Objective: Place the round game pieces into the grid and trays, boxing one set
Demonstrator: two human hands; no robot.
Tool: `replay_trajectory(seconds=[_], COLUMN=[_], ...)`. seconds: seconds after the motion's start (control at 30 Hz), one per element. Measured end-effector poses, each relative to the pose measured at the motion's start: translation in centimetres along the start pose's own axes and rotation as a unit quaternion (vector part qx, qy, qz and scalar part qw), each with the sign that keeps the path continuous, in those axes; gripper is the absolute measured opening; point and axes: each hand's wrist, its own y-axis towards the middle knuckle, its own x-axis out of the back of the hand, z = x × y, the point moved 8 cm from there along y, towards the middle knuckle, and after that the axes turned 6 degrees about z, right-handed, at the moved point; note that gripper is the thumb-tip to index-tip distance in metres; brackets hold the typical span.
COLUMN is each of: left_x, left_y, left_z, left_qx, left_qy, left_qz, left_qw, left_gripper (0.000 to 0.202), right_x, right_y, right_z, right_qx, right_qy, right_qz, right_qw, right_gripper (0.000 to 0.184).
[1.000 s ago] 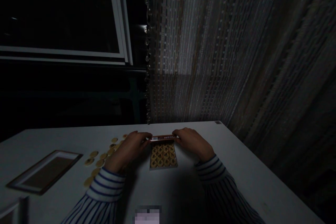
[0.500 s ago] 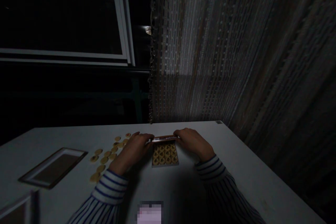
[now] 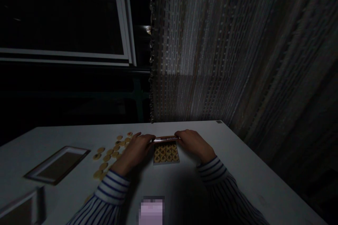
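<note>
A shallow box (image 3: 166,162) lies on the table, filled with rows of round wooden Chinese chess pieces (image 3: 169,153) with dark characters. Over its far end, a box lid (image 3: 166,139) with a printed edge is held between both hands. My left hand (image 3: 136,149) grips the lid's left end, fingers closed round it. At the right end, my right hand (image 3: 194,142) holds it the same way. The far part of the box is hidden beneath the lid. Loose chess pieces (image 3: 107,158) lie scattered just left of my left hand, some partly behind the forearm.
An open shallow tray (image 3: 39,177) rests on the white table (image 3: 232,179) at the left, and another tray (image 3: 37,200) shows at the lower left corner. A blurred pinkish patch (image 3: 151,212) is at the bottom middle. Behind the table hang a striped curtain (image 3: 190,59) and a window frame (image 3: 124,24).
The view has shifted slightly, so the trays and loose pieces appear a little further right and the tray at lower left shows more. Both hands keep their hold on the lid.
</note>
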Motion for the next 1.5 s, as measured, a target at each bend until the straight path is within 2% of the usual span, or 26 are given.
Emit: replay_trajectory(seconds=[0.57,1.1,1.5], left_x=[-0.8,-1.3,-1.7], left_y=[-0.9,-1.8,-2.4], left_z=[0.0,-0.7,-1.2], left_qx=[-0.014,-0.035,-0.027], left_qy=[0.006,0.026,0.039], left_qz=[-0.018,-0.028,-0.015], left_qw=[1.0,0.999,0.999], left_gripper=[0.024,0.023,0.021], right_x=[-1.2,-1.9,-3.3], right_y=[-1.0,-1.8,-2.3], right_z=[0.6,1.3,1.3], right_qx=[-0.006,-0.004,0.0], right_qy=[-0.008,-0.026,-0.037], right_qz=[0.012,-0.015,-0.017], right_qw=[1.0,1.0,0.999], right_gripper=[0.026,0.025,0.028])
